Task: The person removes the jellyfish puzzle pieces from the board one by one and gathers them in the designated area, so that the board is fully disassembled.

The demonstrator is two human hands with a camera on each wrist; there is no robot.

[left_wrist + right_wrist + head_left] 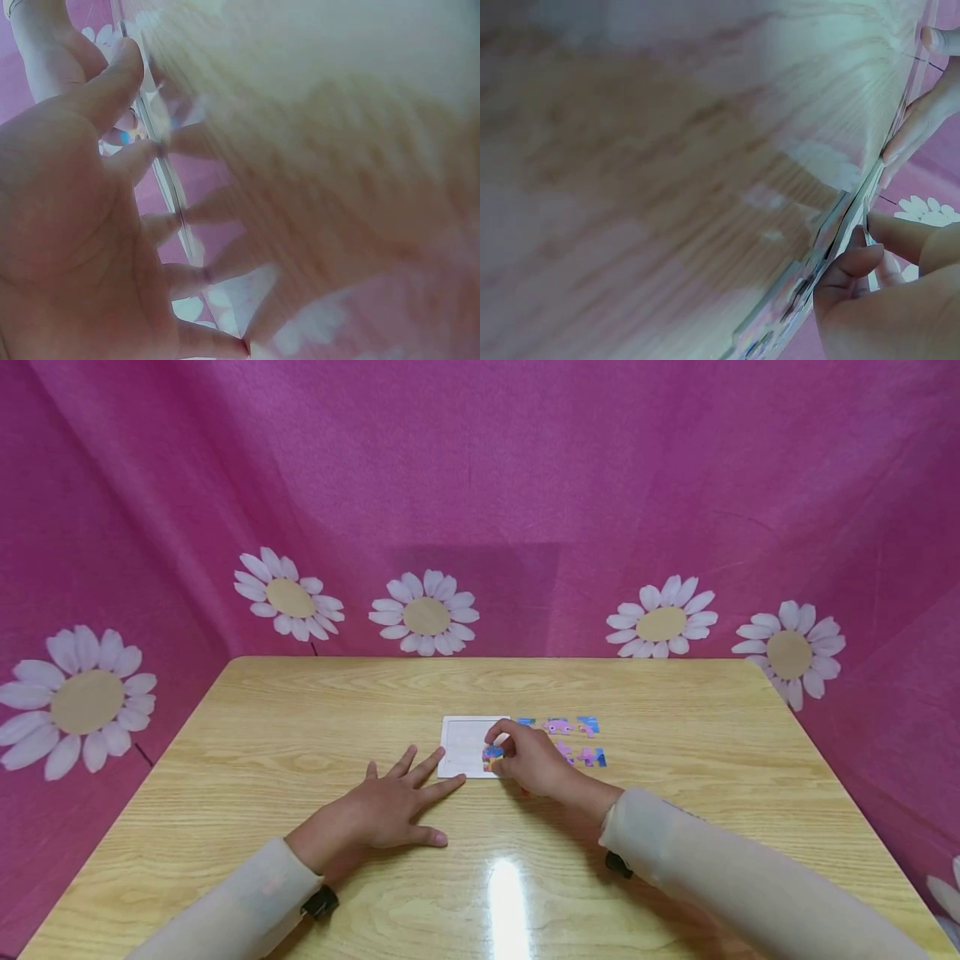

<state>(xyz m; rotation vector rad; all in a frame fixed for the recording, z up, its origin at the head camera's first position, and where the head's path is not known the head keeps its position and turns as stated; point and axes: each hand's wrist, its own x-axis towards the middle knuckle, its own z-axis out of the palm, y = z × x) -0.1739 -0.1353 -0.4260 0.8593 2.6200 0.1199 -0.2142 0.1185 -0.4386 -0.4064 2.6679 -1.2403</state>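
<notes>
My right hand [536,760] pinches a colourful jigsaw piece [492,758] between thumb and fingers. The piece is over the right part of a white puzzle board [465,745], partly covered by the fingers; whether it lies flat cannot be told. My left hand [393,806] rests on the table with its fingers spread, and its fingertips touch the board's left and lower edge. From the left wrist view, the left hand [75,225] shows its palm side. In the right wrist view, the curled fingers of the right hand [900,292] are close above the board's edge.
Pink and blue jigsaw pieces [558,726] lie in rows right of the board, some behind the right hand. Among them is a corner-like piece [592,757]. The wooden table [337,693] ends at a pink curtain [487,460] printed with white flowers.
</notes>
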